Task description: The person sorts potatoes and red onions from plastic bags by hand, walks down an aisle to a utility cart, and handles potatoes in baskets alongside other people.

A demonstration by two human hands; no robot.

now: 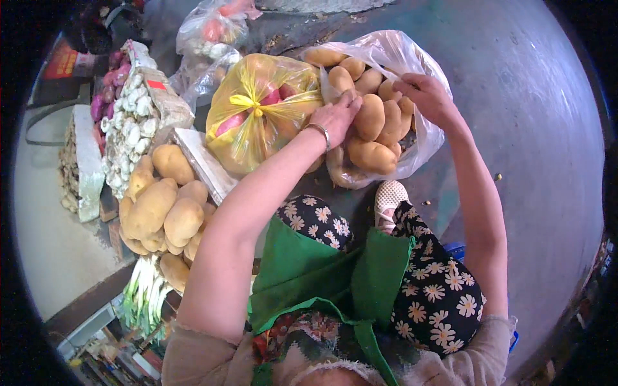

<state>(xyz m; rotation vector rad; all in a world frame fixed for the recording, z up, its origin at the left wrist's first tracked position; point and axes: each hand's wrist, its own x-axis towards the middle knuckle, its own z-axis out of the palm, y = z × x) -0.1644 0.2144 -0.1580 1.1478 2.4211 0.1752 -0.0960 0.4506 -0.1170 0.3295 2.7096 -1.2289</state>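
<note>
An opened clear plastic bag (427, 144) full of potatoes (371, 117) lies on the floor before me. My left hand (338, 118), with a metal bracelet at its wrist, reaches over the bag's left side, fingers bent by the potatoes; whether it grips the film or a potato cannot be told. On the right edge of the same bag, my right hand (427, 96) pinches the plastic film between thumb and fingers. A knotted yellow plastic bag (258, 113) with reddish and tan produce inside stands against the left side of the clear bag.
At the left are heaped potatoes (159, 207), garlic bulbs (140, 120), purple onions (108, 96), ginger-like roots (67, 169) and spring onions (145, 294). More produce fills clear bags (212, 43) at the back. My shoe (390, 195) rests just below the potato bag.
</note>
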